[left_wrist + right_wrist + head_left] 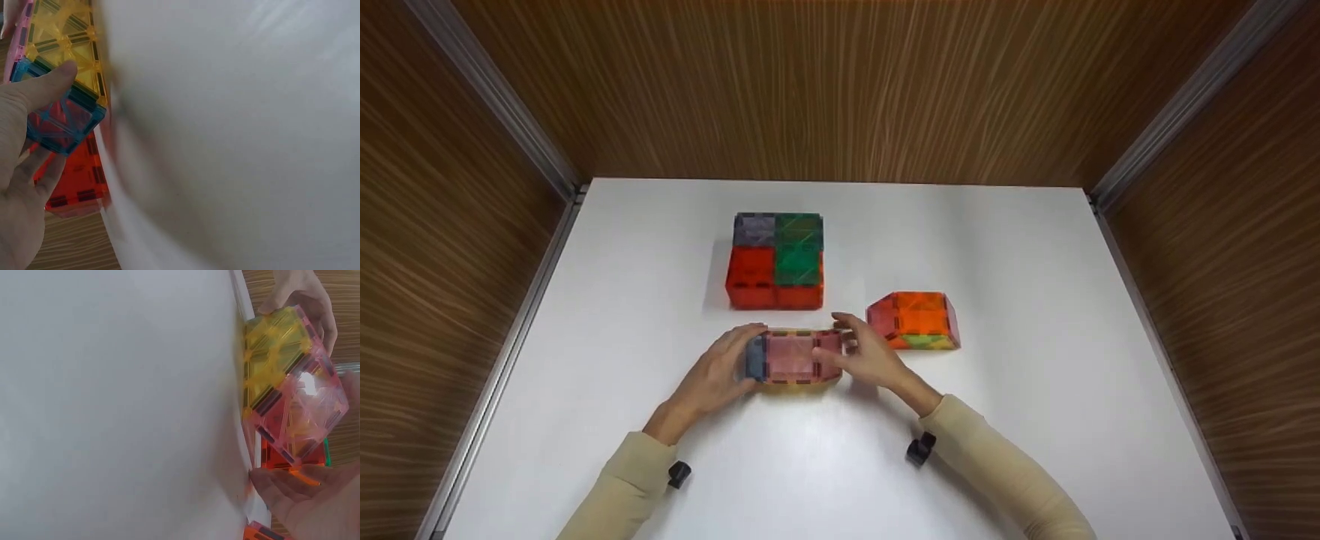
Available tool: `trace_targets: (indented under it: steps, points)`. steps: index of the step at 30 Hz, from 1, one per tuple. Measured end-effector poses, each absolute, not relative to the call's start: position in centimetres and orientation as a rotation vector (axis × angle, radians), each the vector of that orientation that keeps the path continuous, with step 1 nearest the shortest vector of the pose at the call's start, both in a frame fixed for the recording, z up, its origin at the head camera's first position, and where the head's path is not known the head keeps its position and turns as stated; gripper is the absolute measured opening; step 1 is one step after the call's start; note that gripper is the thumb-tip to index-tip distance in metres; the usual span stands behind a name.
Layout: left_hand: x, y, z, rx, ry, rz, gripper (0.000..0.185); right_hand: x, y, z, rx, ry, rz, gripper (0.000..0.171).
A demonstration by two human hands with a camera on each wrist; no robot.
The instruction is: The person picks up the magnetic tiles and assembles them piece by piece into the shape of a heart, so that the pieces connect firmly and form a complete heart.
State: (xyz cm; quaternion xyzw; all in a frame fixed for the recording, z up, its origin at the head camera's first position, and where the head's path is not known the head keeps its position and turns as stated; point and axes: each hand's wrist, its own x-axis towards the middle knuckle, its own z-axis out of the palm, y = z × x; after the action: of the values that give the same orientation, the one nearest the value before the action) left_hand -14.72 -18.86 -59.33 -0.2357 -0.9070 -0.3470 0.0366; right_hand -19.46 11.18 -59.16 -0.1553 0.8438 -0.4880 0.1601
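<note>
Between the two hands is a block of translucent magnetic tiles, with a pink top, yellow sides and a blue left end. The left hand grips the blue end, its thumb along the near yellow side in the left wrist view and its fingers round the far side. At the sloping pink right end, the right hand is spread, thumb over the top and fingers beyond the far corner. In the right wrist view, the fingers of that hand stand apart from the pink end; whether its blurred thumb touches is unclear.
Behind the hands stands a larger tile block in red, green and greyish purple. An orange tile block with sloping pink ends sits just right of the right hand. Wood-grain panels enclose the white table at back and sides.
</note>
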Motion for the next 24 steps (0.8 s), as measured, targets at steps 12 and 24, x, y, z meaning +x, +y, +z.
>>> trace_targets:
  steps: [12, 24]
  points:
    - [-14.5, -18.8, -59.8, -0.696, -2.781, -1.080, 0.090, -19.3, 10.2, -58.9, -0.350, 2.365, -1.470, 0.084]
    - [-14.6, -18.6, -60.4, -0.124, -2.858, -1.714, 0.113, -18.6, 9.9, -59.1, -0.441, 2.454, -1.437, 0.091]
